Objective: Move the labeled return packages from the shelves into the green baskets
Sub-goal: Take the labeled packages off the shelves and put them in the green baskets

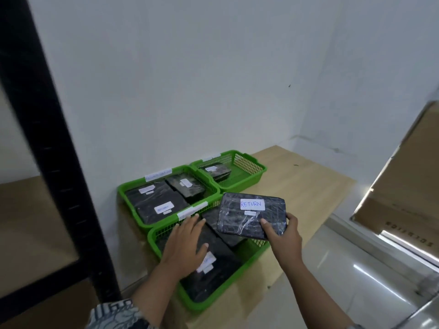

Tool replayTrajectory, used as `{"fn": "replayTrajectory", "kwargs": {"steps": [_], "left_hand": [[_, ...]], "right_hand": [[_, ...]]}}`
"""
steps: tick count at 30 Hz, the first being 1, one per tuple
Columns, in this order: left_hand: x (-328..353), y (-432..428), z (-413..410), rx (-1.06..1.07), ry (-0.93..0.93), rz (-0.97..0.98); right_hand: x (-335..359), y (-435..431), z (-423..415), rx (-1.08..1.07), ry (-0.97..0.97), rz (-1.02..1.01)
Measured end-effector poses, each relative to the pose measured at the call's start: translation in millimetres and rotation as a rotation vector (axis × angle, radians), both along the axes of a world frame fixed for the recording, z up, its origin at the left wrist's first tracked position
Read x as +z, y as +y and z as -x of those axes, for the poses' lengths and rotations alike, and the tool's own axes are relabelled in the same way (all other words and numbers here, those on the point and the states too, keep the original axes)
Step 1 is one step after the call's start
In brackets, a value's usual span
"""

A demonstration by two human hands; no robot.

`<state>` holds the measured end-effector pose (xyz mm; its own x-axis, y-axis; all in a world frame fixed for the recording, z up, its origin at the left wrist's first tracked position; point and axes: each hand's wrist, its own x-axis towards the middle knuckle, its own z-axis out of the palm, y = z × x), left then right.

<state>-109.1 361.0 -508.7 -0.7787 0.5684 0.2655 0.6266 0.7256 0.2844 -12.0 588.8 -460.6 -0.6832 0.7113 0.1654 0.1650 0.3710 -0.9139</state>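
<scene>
While the black-wrapped package [251,214] with its white "RETURN" label hangs above the nearest green basket [164,236], the right hand [283,236] grasps it by its near corner, thumb on top, so the placing step looks to be in hand. The left hand [184,243] lies open and flat on the packages already in that basket, gripping nothing. Next, I judge, the package must be lowered onto that stack and let go; two further green baskets [256,173] sit behind on the wooden table [308,191].
</scene>
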Motion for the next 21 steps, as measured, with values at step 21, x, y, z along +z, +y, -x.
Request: {"fn": "replayTrajectory", "kwargs": {"steps": [21], "left_hand": [[-10.7,121.4,204.0,0.18,-0.139,0.09]], "right_hand": [[-18.7,147.2,282.9,0.201,-0.245,-0.099]]}}
